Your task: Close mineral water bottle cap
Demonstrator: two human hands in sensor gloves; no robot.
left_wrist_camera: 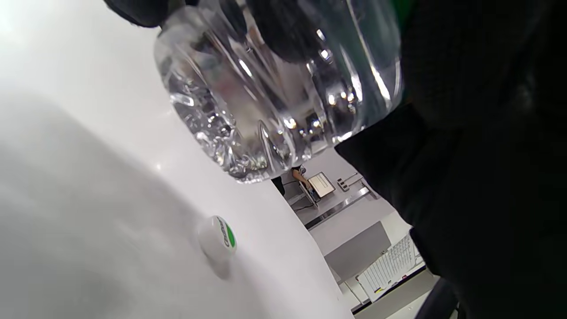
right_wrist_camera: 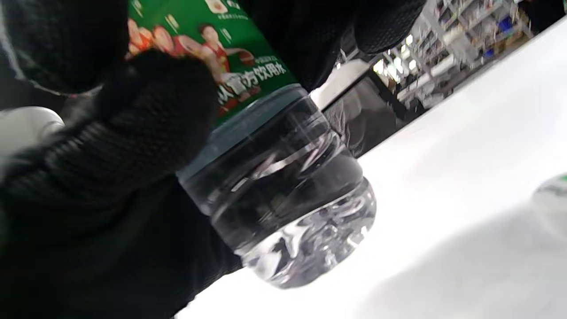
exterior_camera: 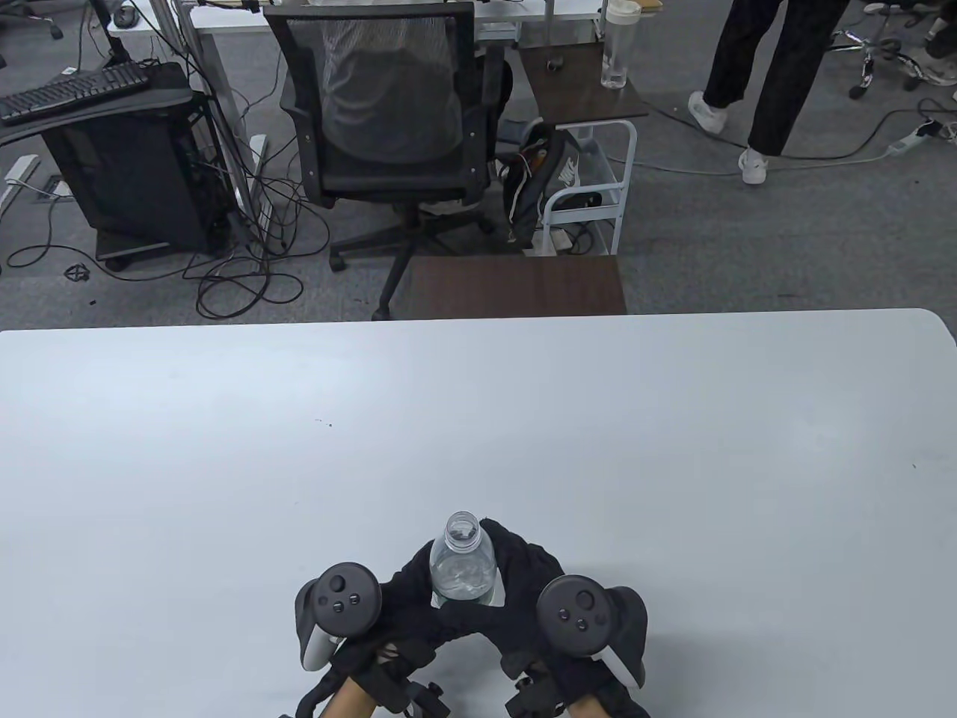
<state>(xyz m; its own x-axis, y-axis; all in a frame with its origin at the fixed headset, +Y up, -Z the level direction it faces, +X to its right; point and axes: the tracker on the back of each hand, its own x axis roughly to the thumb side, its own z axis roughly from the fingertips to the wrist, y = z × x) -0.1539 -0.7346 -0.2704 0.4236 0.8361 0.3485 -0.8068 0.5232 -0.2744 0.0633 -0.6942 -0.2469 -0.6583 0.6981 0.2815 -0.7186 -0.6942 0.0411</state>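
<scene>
Bottle [exterior_camera: 463, 565]: upright near the counter [exterior_camera: 224, 464] front edge, mouth open, no cap on.
Left hand [exterior_camera: 407, 598]: grip wrapped around the bottle's left side.
Right hand [exterior_camera: 523, 591]: grip wrapped around its right side.
Cap [left_wrist_camera: 217, 238]: white and green, lying loose on the counter beside the bottle.

Place: an office, open-plan by the look of it.
Seating: a black mesh office chair [exterior_camera: 389, 112] stands past my white table [exterior_camera: 478, 419].
Equipment: a keyboard [exterior_camera: 71, 91] on a black stand, desks behind.
Floor: grey carpet with loose cables [exterior_camera: 247, 277] and a power strip [exterior_camera: 908, 140].
People: someone in dark trousers [exterior_camera: 762, 67] stands nearby.
</scene>
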